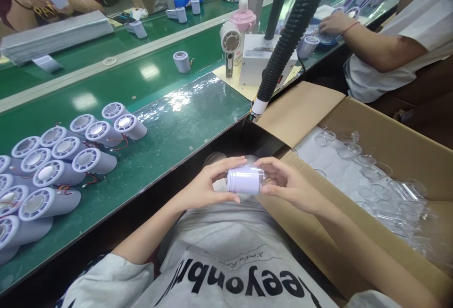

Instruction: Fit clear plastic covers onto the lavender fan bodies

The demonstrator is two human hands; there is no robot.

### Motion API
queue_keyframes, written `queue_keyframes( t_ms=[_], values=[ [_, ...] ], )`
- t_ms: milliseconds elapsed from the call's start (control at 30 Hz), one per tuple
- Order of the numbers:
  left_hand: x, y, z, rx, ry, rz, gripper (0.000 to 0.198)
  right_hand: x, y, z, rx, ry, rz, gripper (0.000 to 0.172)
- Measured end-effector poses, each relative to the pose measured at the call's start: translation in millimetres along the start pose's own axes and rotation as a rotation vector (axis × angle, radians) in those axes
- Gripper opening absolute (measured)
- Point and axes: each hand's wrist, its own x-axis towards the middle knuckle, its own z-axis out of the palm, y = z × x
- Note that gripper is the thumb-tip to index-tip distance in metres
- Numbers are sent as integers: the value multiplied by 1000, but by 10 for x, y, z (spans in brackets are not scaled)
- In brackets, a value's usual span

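In front of my chest a pale lavender cylindrical fan housing lies on its side between my two hands. My left hand grips its left end, thumb below and fingers above. My right hand closes round the other end, where a clear, shiny edge shows by the fingertips; I cannot tell whether this is a separate plastic cover. To the left, several similar fan housings with round grilles and thin red and black wires lie in rows on the green bench.
At my right an open cardboard box holds several clear plastic covers. A black ribbed hose hangs above its corner. Behind are a white device, a handheld fan and a lone housing. Co-workers' hands work nearby.
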Motion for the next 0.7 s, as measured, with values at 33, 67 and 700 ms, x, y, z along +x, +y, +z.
queue_keyframes(
  t_ms=[33,67,700],
  values=[
    [1,-1,-2,-1,-1,-1,79,9,-1,4,17,0,13,41],
    [4,-2,-4,-2,-3,0,79,16,1,7,37,0,29,41],
    [33,-15,6,-20,-35,16,80,86,153,99,441,-49,277,52]
  ],
)
